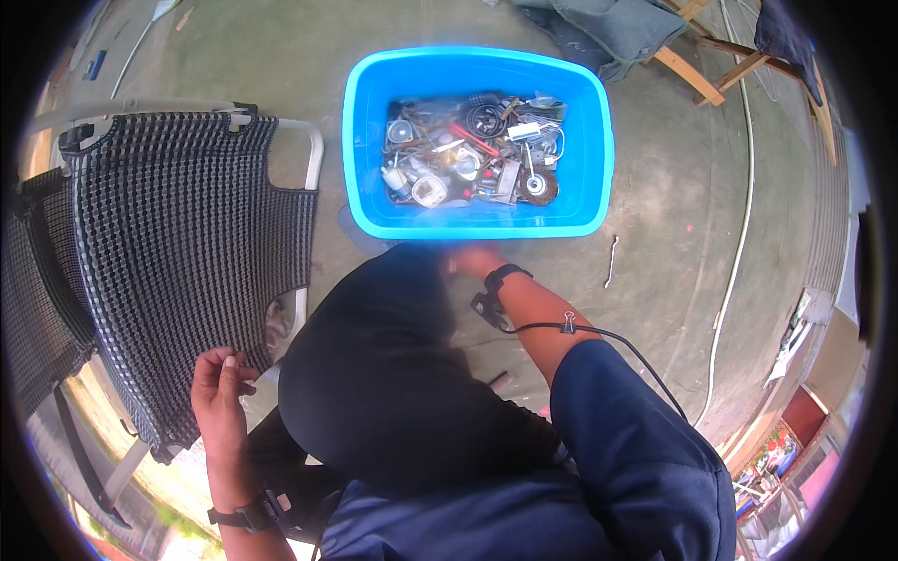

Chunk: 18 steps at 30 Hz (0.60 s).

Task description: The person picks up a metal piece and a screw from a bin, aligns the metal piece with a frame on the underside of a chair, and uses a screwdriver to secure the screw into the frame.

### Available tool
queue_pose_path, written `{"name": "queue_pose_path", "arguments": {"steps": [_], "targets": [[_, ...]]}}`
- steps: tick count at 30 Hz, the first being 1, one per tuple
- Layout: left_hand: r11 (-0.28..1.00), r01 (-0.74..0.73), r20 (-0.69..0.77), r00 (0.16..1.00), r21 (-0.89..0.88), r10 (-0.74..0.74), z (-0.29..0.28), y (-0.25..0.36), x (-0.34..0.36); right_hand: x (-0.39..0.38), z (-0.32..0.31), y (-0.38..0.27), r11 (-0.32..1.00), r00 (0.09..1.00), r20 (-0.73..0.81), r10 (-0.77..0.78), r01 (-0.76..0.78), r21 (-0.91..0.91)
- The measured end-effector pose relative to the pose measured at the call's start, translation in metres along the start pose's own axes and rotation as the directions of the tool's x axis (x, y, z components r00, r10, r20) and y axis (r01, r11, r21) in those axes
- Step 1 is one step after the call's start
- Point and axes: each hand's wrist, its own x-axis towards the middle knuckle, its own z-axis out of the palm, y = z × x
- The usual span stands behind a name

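Observation:
My left hand hovers beside the near edge of a black-and-white woven chair. Its fingers curl toward the thumb; what they hold, if anything, I cannot make out. Just below the near rim of a bright blue plastic tub is my right hand, beside my bent knee. Blur and the knee hide most of its fingers. Inside the tub lie mixed hardware and parts: a coiled black cable, a red bar, a brown-rimmed wheel and a round white piece.
On the concrete floor right of the tub lies a wrench. A long white hose runs along the right. Wooden-legged chairs with dark cloth stand at the far right. A second woven chair is at the left rim.

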Motion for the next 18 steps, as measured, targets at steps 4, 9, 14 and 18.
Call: {"name": "queue_pose_path", "arguments": {"steps": [4, 9, 14, 18], "targets": [[1.000, -0.012, 0.036, 0.999, 0.000, 0.012, 0.004, 0.014, 0.009, -0.080, -0.025, -0.053, 0.979, 0.966, -0.175, -0.189, 0.170, -0.116], [0.987, -0.161, 0.154, 0.976, 0.014, 0.157, 0.020, 0.061, 0.007, -0.177, -0.065, -0.114, 0.901, 0.880, -0.217, -0.421, 0.433, 0.007], [0.929, -0.369, 0.341, 0.878, 0.037, 0.336, 0.035, 0.122, -0.016, -0.219, -0.098, -0.195, 0.723, 0.682, -0.329, -0.653, 0.690, -0.004], [0.865, -0.494, 0.448, 0.796, 0.092, 0.407, 0.059, 0.157, -0.031, -0.220, -0.101, -0.257, 0.401, 0.302, -0.447, -0.842, 0.905, -0.144]]}}
